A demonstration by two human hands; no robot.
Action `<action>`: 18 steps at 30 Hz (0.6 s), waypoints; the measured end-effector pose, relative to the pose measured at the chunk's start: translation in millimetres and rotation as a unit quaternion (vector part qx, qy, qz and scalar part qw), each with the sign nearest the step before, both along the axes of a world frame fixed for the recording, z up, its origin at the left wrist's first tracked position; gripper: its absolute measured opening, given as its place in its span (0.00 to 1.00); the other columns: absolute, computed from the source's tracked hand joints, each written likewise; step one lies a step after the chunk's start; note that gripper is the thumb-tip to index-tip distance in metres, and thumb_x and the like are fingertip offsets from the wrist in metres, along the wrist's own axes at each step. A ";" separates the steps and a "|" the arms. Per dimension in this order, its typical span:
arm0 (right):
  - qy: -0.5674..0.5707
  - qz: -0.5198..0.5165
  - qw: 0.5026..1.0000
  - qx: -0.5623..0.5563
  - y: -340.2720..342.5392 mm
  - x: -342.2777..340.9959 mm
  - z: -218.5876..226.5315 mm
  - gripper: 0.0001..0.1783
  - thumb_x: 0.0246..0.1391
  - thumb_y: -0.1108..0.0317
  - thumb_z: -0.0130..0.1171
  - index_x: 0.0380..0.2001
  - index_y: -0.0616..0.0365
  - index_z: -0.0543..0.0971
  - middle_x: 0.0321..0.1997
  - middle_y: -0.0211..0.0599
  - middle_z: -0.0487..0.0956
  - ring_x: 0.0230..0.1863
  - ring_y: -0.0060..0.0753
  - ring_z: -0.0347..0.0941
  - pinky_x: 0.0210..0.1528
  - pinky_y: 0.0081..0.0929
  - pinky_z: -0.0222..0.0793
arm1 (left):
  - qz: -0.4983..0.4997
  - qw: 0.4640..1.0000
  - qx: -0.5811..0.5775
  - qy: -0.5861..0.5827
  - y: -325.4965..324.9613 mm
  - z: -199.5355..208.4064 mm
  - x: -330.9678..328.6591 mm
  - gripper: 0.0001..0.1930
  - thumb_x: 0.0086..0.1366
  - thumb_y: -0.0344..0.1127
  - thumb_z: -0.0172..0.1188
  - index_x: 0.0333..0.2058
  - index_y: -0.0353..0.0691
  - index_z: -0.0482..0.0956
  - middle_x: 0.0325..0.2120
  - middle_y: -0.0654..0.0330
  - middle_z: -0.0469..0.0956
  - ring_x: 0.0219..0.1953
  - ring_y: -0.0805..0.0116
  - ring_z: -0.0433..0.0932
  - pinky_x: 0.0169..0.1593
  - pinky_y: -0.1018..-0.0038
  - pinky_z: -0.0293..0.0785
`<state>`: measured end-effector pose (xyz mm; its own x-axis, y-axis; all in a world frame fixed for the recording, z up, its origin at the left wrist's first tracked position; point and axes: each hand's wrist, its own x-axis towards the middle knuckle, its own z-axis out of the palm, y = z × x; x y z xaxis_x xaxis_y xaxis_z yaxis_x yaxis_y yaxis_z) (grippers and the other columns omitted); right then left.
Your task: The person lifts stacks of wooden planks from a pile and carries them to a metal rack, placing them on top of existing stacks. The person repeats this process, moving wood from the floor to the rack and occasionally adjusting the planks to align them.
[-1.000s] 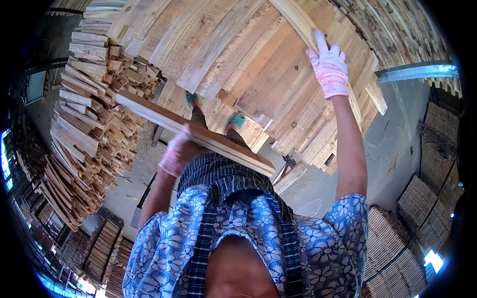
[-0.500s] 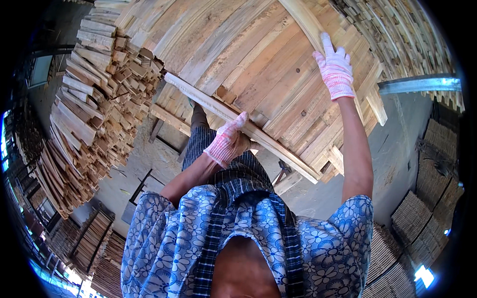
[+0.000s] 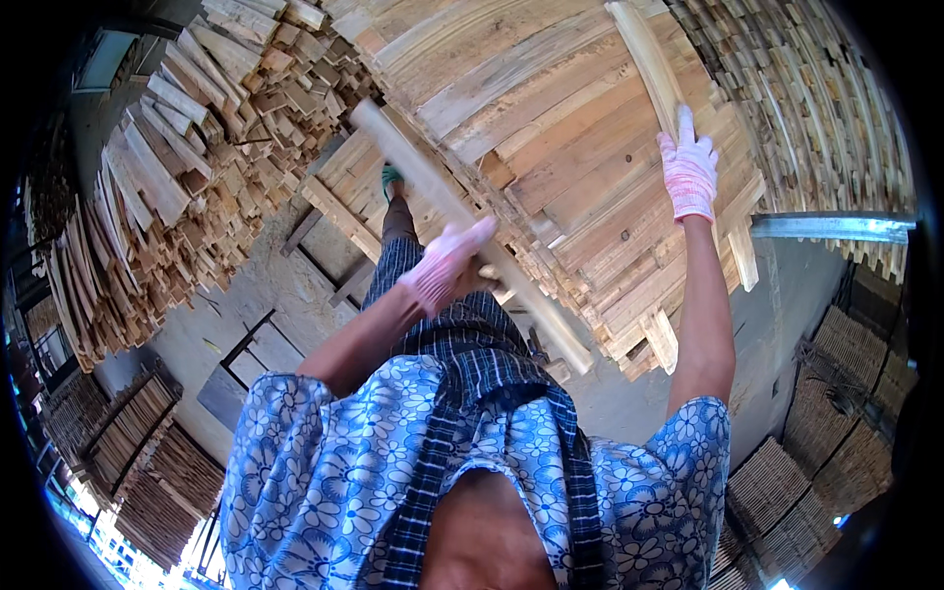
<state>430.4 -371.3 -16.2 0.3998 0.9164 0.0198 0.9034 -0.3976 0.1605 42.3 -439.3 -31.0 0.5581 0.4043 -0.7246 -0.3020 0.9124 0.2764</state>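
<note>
My left hand (image 3: 444, 264), in a pink-and-white work glove, is closed around a long pale wooden slat (image 3: 413, 167). That slat runs diagonally above a low stack of planks (image 3: 551, 147) in front of me. My right hand (image 3: 688, 175), gloved the same way, lies flat with its fingers stretched along another slat (image 3: 644, 54) on top of the stack's right side. My blue flowered shirt and checked cloth fill the lower middle of the view.
A tall, jumbled pile of cut slats (image 3: 167, 206) rises at the left. More stacked boards (image 3: 836, 108) stand at the right behind a grey metal bar (image 3: 836, 228). Bundled stacks (image 3: 138, 442) lie on the concrete floor. My foot in a green sandal (image 3: 391, 179) stands by the stack.
My left hand has swung its slat from low across my body up and over the stack, turning it steeper. My right hand has stayed on its slat.
</note>
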 end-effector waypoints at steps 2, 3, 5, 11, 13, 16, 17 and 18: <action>0.002 -0.017 1.000 -0.012 0.5 0.1 -0.5 0.39 0.64 0.39 0.51 0.74 0.24 0.53 0.56 0.55 0.72 0.57 0.61 0.70 0.57 0.57 0.69 | -0.050 0.987 0.142 0.049 13.3 -1.6 20.3 0.28 0.66 0.47 0.67 0.57 0.39 0.68 0.59 0.47 0.69 0.56 0.38 0.75 0.52 0.27 0.72; 0.002 -0.013 1.000 -0.009 -0.2 0.1 -0.2 0.39 0.64 0.39 0.51 0.75 0.25 0.52 0.56 0.55 0.72 0.56 0.62 0.70 0.57 0.57 0.69 | -0.068 0.976 0.184 0.092 17.5 -2.5 29.3 0.28 0.66 0.45 0.67 0.57 0.37 0.66 0.58 0.46 0.69 0.56 0.37 0.74 0.52 0.26 0.72; -0.004 -0.015 1.000 -0.017 0.2 -0.8 1.7 0.39 0.64 0.39 0.51 0.75 0.25 0.52 0.56 0.55 0.72 0.56 0.62 0.70 0.57 0.57 0.69 | 0.057 0.996 -0.047 0.049 20.4 -4.6 39.5 0.31 0.65 0.43 0.69 0.58 0.36 0.64 0.59 0.44 0.68 0.57 0.36 0.73 0.52 0.25 0.71; -0.031 -0.014 0.999 -0.014 2.9 1.7 1.5 0.40 0.64 0.40 0.51 0.75 0.27 0.51 0.53 0.59 0.72 0.54 0.65 0.70 0.57 0.57 0.69 | 0.075 0.995 -0.063 0.004 -15.4 -37.5 0.1 0.38 0.65 0.42 0.68 0.64 0.33 0.56 0.63 0.42 0.64 0.61 0.38 0.70 0.56 0.25 0.68; -0.003 -0.023 0.999 -0.025 2.2 4.1 -0.1 0.40 0.64 0.40 0.51 0.75 0.27 0.51 0.54 0.60 0.72 0.54 0.65 0.70 0.57 0.58 0.68 | 0.061 0.990 -0.126 0.012 -30.9 -54.7 -17.8 0.34 0.64 0.40 0.68 0.62 0.34 0.61 0.62 0.43 0.67 0.60 0.38 0.71 0.54 0.23 0.67; 0.013 -0.012 1.000 0.001 -0.8 7.1 -3.7 0.40 0.63 0.40 0.52 0.74 0.26 0.52 0.56 0.59 0.71 0.54 0.66 0.69 0.56 0.60 0.68 | 0.038 0.988 -0.150 -0.003 -56.8 -69.7 -23.9 0.33 0.63 0.37 0.68 0.63 0.41 0.62 0.58 0.47 0.70 0.57 0.40 0.74 0.49 0.24 0.70; 0.007 -0.004 1.000 -0.001 -1.6 7.5 -4.6 0.39 0.63 0.40 0.52 0.74 0.26 0.53 0.56 0.58 0.71 0.54 0.66 0.69 0.55 0.60 0.68 | 0.033 0.988 -0.148 0.017 -61.8 -72.4 -17.6 0.33 0.62 0.35 0.68 0.63 0.43 0.63 0.57 0.49 0.71 0.57 0.39 0.74 0.46 0.25 0.72; 0.002 0.002 1.000 0.006 -2.1 7.9 -6.3 0.39 0.63 0.40 0.53 0.74 0.25 0.53 0.56 0.57 0.71 0.54 0.66 0.69 0.55 0.59 0.68 | 0.024 0.987 -0.155 0.039 -64.1 -74.0 -7.8 0.33 0.61 0.34 0.68 0.62 0.46 0.63 0.55 0.52 0.72 0.56 0.38 0.74 0.44 0.26 0.73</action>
